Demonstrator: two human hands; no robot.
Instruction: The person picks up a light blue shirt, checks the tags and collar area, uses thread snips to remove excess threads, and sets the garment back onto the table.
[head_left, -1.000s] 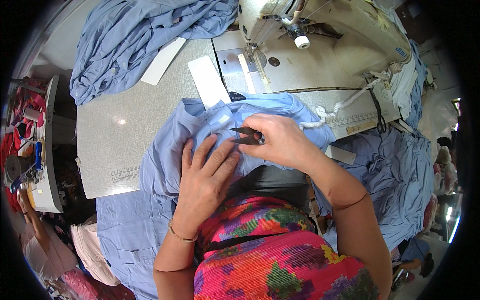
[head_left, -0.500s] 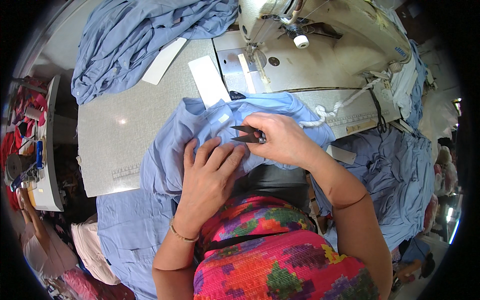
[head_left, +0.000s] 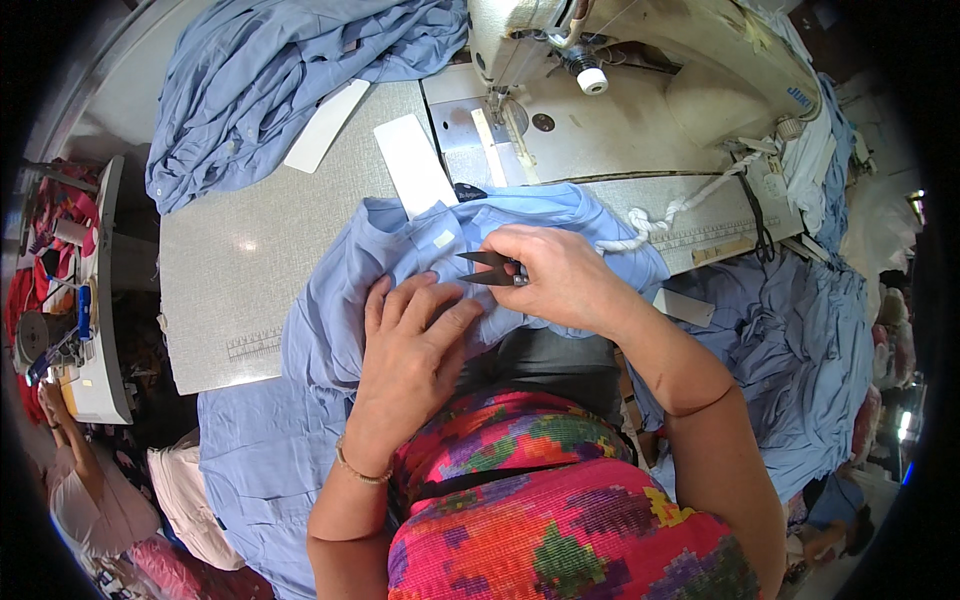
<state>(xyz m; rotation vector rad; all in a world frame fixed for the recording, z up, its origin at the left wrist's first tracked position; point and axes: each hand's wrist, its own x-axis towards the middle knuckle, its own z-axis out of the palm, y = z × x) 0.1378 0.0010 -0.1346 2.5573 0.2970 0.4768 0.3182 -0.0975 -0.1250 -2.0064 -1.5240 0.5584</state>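
A light blue garment (head_left: pixel 335 290) lies bunched over the front edge of the sewing table, with a small white patch (head_left: pixel 444 239) on its upper part. My left hand (head_left: pixel 415 335) rests on the cloth, fingers bent and a little apart, fingertips against the fabric. In my right hand (head_left: pixel 565 275) is a pair of dark thread snips (head_left: pixel 490 269), gripped with the two blades parted and pointing left, just above the garment. A white card strip (head_left: pixel 412 165) reaches from the garment's top edge onto the table; a dark label (head_left: pixel 468 192) shows beside it.
Behind the garment stands a sewing machine (head_left: pixel 640 110). A heap of blue clothes (head_left: pixel 300 90) covers the far left, with another white card (head_left: pixel 328 125) by it. Knotted white rope (head_left: pixel 650 225) hangs at right, above more blue clothes (head_left: pixel 770 350). Another person's arm (head_left: pixel 75 440) shows far left.
My left fingers have bent a little more and drawn slightly back over the cloth. The snips stay parted in nearly the same place. The whole view has shifted slightly.
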